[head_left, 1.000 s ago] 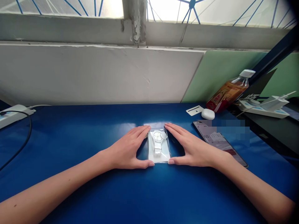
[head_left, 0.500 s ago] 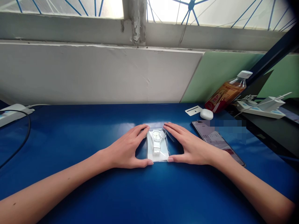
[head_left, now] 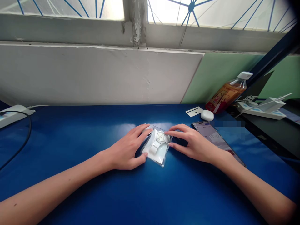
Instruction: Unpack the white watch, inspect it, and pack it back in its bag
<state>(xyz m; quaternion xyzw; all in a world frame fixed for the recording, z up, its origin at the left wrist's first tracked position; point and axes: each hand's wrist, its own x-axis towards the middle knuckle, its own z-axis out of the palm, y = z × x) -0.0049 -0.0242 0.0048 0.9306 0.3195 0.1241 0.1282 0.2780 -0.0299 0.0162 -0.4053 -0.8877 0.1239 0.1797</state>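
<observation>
A white wristwatch [head_left: 160, 137] lies with its strap folded in a clear plastic pouch [head_left: 161, 160] on a blue table. The pouch sits turned at an angle, one corner towards me. My left hand [head_left: 127, 148] grips its left side, the fingers at the far left edge and the thumb on the near left corner. At the right corner, my right hand [head_left: 193, 142] has its index finger and thumb on the plastic, close to the watch face. The other right fingers are partly hidden.
Right of my hands lie a phone [head_left: 215, 137], a white earbud case [head_left: 207, 115] and a white card [head_left: 194, 111]. A drink bottle [head_left: 227, 95] leans behind them. Power strips stand at the right [head_left: 262, 109] and left [head_left: 16, 115], a black cable [head_left: 29, 131] curving from the left one.
The pouch with the watch has turned clockwise from lying straight. My right thumb has moved up nearer the index finger, onto the right corner. My left thumb has drawn slightly left.
</observation>
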